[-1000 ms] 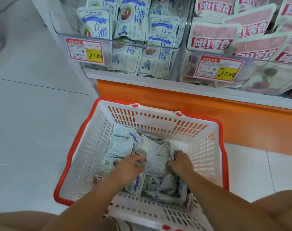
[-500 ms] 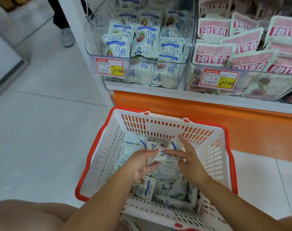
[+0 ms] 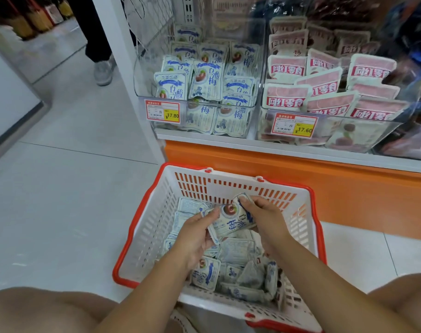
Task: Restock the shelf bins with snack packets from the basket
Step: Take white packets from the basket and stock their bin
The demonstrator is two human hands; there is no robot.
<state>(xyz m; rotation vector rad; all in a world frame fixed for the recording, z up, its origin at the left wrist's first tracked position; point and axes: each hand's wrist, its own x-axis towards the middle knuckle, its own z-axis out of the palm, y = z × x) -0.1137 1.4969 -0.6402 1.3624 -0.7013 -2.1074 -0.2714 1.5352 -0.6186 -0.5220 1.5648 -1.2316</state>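
A white basket with a red rim point(image 3: 142, 212) stands on the floor in front of me, holding several pale blue snack packets point(image 3: 206, 276). Above its middle I hold a small stack of those packets point(image 3: 231, 218) between both hands. My left hand point(image 3: 195, 239) grips the stack's left end, and my right hand point(image 3: 264, 218) grips its right end with fingers curled over the top. Beyond the basket, a clear shelf bin point(image 3: 197, 111) with a 17.80 price tag holds the same blue packets.
A second clear bin point(image 3: 334, 131) to the right holds pink packets, tagged 17.60. An orange shelf base point(image 3: 300, 171) runs behind the basket. A person's legs and grey shoe point(image 3: 103, 72) stand on the white floor at upper left. My knees frame the bottom corners.
Both hands have lifted a stack of blue packets from the pile to above the basket's middle. The camera has tilted up, showing more of the shelf bins.
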